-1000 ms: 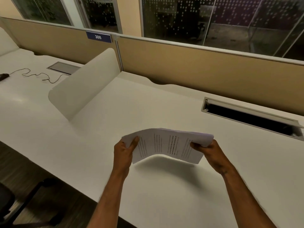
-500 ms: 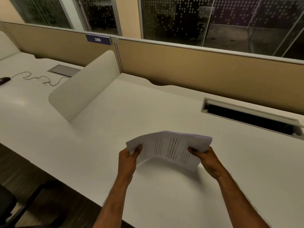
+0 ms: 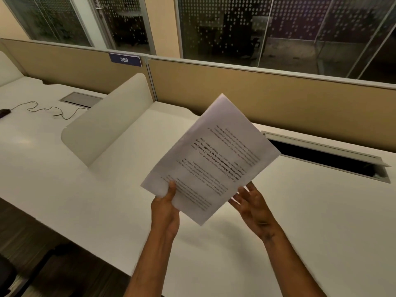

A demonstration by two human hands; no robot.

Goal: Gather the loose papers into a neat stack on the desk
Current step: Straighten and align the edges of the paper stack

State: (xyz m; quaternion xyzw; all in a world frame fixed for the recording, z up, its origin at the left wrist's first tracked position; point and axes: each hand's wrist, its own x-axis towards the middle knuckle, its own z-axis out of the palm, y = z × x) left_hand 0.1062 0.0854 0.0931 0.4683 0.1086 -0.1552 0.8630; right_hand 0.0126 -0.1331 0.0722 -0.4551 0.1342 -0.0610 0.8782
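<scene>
While the left hand (image 3: 166,207) pinches the near-left corner of the papers (image 3: 211,159), thumb on top and fingers hidden beneath, the sheaf is held up in the air above the white counter (image 3: 321,221), tilted so its printed face looks toward the camera. Its text runs upside down and at a slant (a few bold lines stand out mid-page, the rest too blurred to read). The far corner of the papers points up toward the tan partition (image 3: 278,103).

At the lower right edge of the sheaf is the right hand (image 3: 255,207), palm up, its fingers spread wide and gripping nothing; whether the fingertips touch the paper's underside cannot be told.

Behind the papers on the right, an open cable slot (image 3: 334,160) is set into the counter. To the left stands a rounded white divider (image 3: 107,123), and beyond it a thin black cable (image 3: 46,110) trails across the neighbouring counter. A blue plate reading 386 (image 3: 125,60) sits on the partition.
</scene>
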